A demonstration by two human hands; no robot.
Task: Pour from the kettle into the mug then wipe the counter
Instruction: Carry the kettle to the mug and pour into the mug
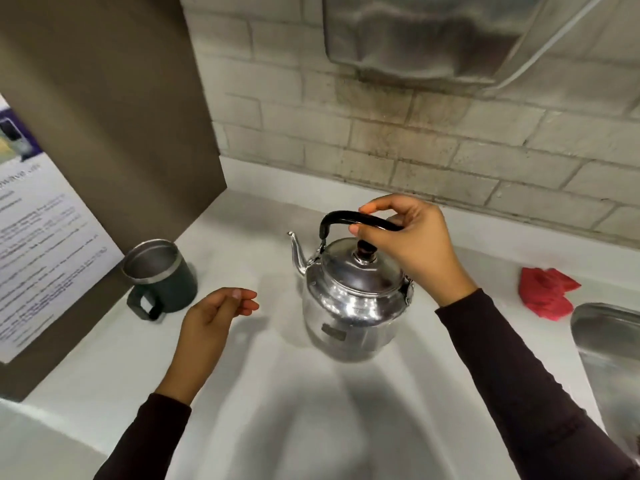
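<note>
A shiny metal kettle stands upright in the middle of the white counter, spout pointing left. My right hand is closed around its black arched handle from the right. A dark green mug with a steel rim stands to the left by the brown panel, handle toward me, empty as far as I see. My left hand hovers between mug and kettle, fingers loosely curled, holding nothing. A crumpled red cloth lies on the counter at the right.
A brown cabinet panel with a printed notice walls off the left. A tiled wall runs along the back, with a steel dispenser high up. A steel sink sits at the right edge.
</note>
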